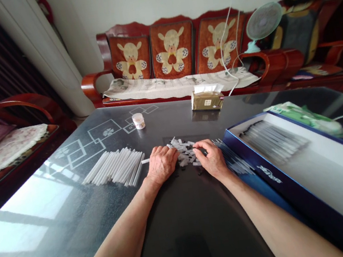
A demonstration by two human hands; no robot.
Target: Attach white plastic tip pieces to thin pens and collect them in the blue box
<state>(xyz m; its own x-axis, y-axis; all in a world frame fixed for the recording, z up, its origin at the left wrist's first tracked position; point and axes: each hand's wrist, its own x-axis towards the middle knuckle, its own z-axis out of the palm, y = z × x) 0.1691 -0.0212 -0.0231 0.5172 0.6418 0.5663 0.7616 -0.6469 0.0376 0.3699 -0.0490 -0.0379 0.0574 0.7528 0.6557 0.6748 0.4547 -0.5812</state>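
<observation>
My left hand is closed around a white tube, whose end sticks out on the hand's left side. My right hand has its thumb and fingers pinched together at the edge of a heap of small white and black pieces. A dark spot shows within that pinch; what it holds I cannot make out. Left of my left hand lies a pile of white tubes, side by side. Thin clear rods lie just right of my right hand, partly hidden by it.
A blue-edged white box at right holds clear rods with dark tips. Behind it lies a green-and-white packet. A small round jar and a tissue box stand farther back on the dark table.
</observation>
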